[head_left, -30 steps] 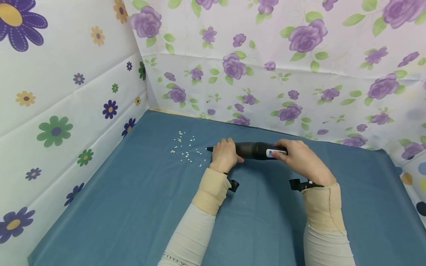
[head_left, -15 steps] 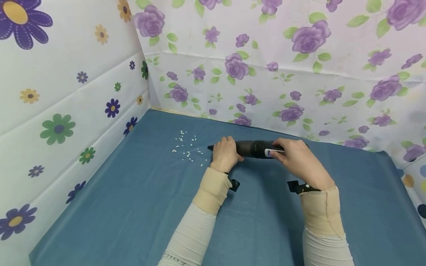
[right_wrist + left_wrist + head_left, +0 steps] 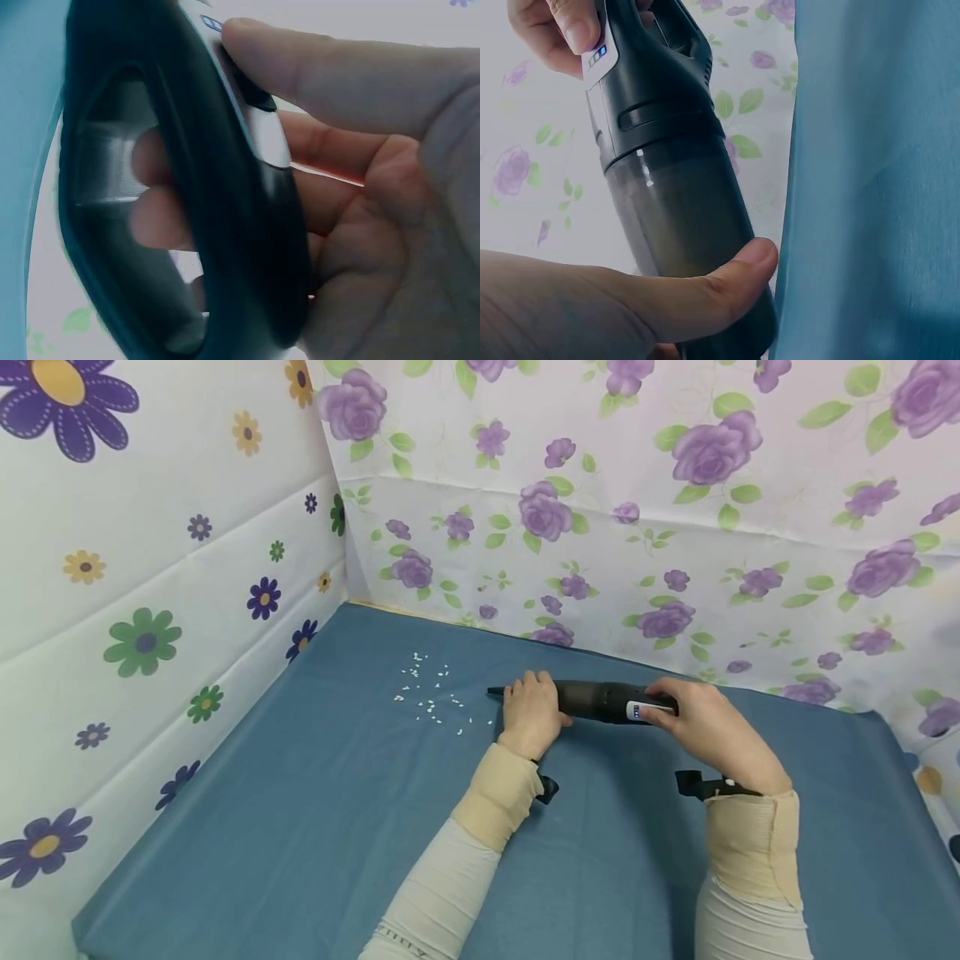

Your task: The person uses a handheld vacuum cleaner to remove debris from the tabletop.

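Observation:
A black handheld vacuum cleaner [image 3: 592,700] is held sideways over the blue cloth, its narrow nozzle [image 3: 495,691] pointing left. My left hand [image 3: 531,714] grips its front end; in the left wrist view the thumb [image 3: 735,289] lies across the smoky clear dust cup [image 3: 682,210]. The right hand [image 3: 697,718] holds the handle, fingers passed through the loop, as the right wrist view shows. Its thumb [image 3: 300,67] rests by a small lit blue display [image 3: 598,54]. White crumbs [image 3: 431,704] lie scattered on the cloth just left of the nozzle.
The blue cloth [image 3: 300,810] covers the table. A white wall sheet with purple roses [image 3: 543,510] stands behind it, and another with daisies [image 3: 142,642] along the left. Small black cameras are strapped to both wrists.
The head view has shifted slightly, so the scene sits a little farther right. Both hands keep their hold on the vacuum, and the nozzle stays near the crumbs.

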The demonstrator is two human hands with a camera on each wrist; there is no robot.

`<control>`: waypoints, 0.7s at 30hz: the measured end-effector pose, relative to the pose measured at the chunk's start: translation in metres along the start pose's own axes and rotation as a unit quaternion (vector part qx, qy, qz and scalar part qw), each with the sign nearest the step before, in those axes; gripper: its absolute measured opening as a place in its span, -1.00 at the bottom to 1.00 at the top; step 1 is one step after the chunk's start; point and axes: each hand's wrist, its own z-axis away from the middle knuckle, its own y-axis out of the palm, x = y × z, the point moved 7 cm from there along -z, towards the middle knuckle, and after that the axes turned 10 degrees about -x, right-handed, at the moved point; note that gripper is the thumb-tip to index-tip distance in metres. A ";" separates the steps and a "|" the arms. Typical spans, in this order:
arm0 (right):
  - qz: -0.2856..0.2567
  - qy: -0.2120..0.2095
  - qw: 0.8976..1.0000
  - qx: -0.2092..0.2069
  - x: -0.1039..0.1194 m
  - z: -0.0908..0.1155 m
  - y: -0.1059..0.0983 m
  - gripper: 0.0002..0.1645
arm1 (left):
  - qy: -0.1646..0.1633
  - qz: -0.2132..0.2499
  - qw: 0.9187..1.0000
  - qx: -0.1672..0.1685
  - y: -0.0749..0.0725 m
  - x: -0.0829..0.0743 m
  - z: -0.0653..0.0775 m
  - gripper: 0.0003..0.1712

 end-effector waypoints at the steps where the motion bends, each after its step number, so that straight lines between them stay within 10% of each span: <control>1: 0.001 -0.001 1.000 0.003 -0.002 0.001 0.000 -0.58 | 0.003 -0.005 1.000 0.003 0.000 -0.002 0.001 -0.19; 21: -0.017 0.026 0.998 0.046 -0.029 0.006 0.000 -0.51 | 0.026 -0.068 0.996 0.053 0.001 -0.017 0.016 -0.22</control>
